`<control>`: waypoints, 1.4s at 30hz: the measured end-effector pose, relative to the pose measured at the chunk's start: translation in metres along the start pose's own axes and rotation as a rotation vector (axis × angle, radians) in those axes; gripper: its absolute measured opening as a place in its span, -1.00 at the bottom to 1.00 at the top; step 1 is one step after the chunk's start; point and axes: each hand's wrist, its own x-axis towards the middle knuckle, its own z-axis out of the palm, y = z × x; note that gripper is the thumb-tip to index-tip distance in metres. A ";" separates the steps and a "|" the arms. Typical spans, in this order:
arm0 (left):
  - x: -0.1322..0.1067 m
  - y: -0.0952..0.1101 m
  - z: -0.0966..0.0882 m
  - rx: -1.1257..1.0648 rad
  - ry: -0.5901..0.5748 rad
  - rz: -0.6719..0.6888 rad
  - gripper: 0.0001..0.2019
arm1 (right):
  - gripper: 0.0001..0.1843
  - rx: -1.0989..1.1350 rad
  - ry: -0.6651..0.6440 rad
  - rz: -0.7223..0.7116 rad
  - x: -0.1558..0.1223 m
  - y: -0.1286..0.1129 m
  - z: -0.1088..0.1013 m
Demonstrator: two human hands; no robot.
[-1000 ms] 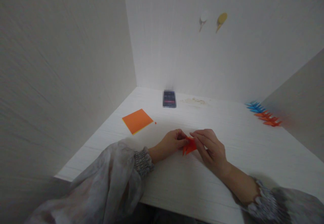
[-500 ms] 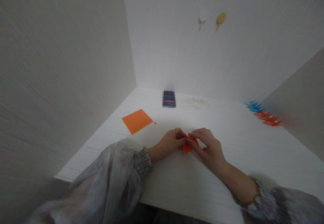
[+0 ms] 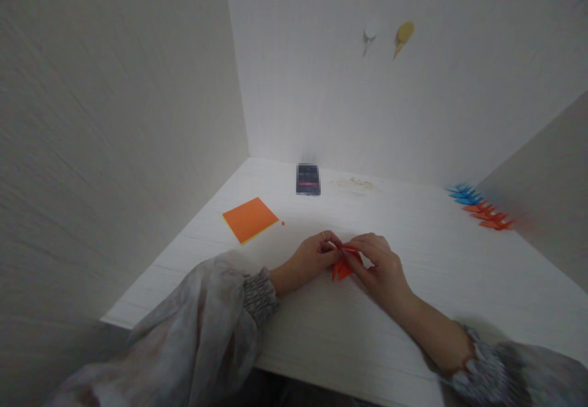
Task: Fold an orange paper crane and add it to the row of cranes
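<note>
A small folded orange paper piece lies on the white table between my two hands. My left hand, with a ring on one finger, pinches its left side with curled fingers. From the right, my right hand closes its fingertips over the top of the paper. Both hands rest low on the tabletop and hide much of the piece. Light gauzy sleeves with gathered cuffs cover my forearms.
A stack of square orange paper lies at the left, with a tiny orange scrap beside it. A dark phone-like object sits near the back wall. Several folded blue and orange pieces line the right edge. Walls enclose the table.
My right hand has closed in over the orange piece, covering more of it. My left hand has kept its pinch and barely moved.
</note>
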 end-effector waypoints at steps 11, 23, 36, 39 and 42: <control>0.001 0.000 0.002 -0.186 -0.028 -0.026 -0.74 | -0.91 -0.001 0.041 -0.048 0.001 -0.001 -0.001; -0.002 0.007 0.004 -0.311 0.017 -0.114 -0.90 | -0.86 0.026 0.014 -0.134 -0.001 0.002 -0.001; -0.001 0.003 0.002 -0.321 -0.024 -0.085 -0.81 | -0.70 0.035 -0.087 -0.179 -0.005 0.004 0.000; -0.001 0.002 0.001 -0.343 -0.049 -0.060 -0.75 | -0.68 0.037 -0.105 -0.182 -0.005 0.004 -0.002; -0.003 0.003 0.000 -0.398 -0.075 -0.060 -0.67 | -0.68 0.031 -0.096 -0.168 -0.006 0.005 -0.003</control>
